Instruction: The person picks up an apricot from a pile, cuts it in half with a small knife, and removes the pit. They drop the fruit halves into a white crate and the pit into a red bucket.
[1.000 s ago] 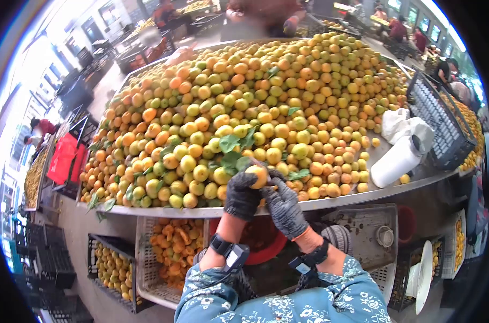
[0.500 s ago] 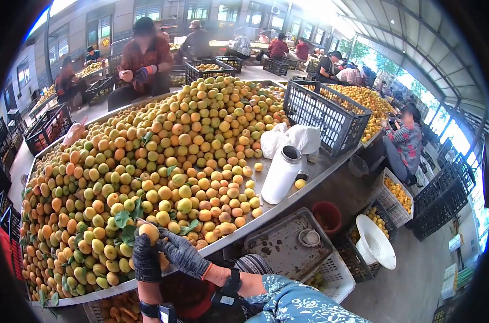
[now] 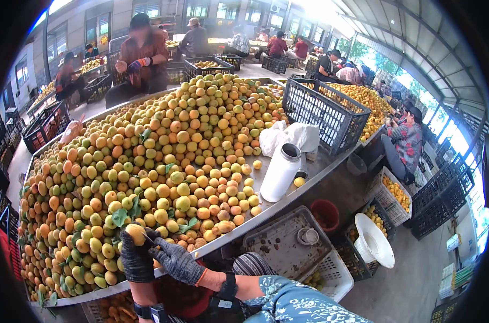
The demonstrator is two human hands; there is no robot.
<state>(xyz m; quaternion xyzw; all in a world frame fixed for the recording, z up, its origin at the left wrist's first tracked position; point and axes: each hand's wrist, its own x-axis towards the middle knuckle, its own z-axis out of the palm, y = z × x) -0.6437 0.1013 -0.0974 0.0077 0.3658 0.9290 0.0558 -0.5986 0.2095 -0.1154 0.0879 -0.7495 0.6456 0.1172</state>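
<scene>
In the head view, my left hand [image 3: 137, 264], in a dark knit glove, is closed around a yellow-orange apricot [image 3: 135, 235] at the near edge of the fruit heap. My right hand [image 3: 177, 262], gloved alike, is closed just right of that apricot. A thin sliver shows between its fingertips and the fruit, too small to name. Behind both hands spreads a large pile of apricots [image 3: 164, 140] with some green leaves [image 3: 119, 217] among them. Below my wrists a red tub [image 3: 193, 307] is partly hidden by my arms.
A white bottle [image 3: 279, 175] and a white plastic bag [image 3: 293, 139] stand by the metal table rim [image 3: 266, 219]. Farther back sits a black crate [image 3: 325, 116]. To my right are a grey tray [image 3: 279, 242] and a white hat [image 3: 373, 240]. A co-worker [image 3: 142, 54] sits across.
Both my hands have moved left and slightly down with the apricot. My right fingers are now lower beside it. The co-worker's hands across the table have moved.
</scene>
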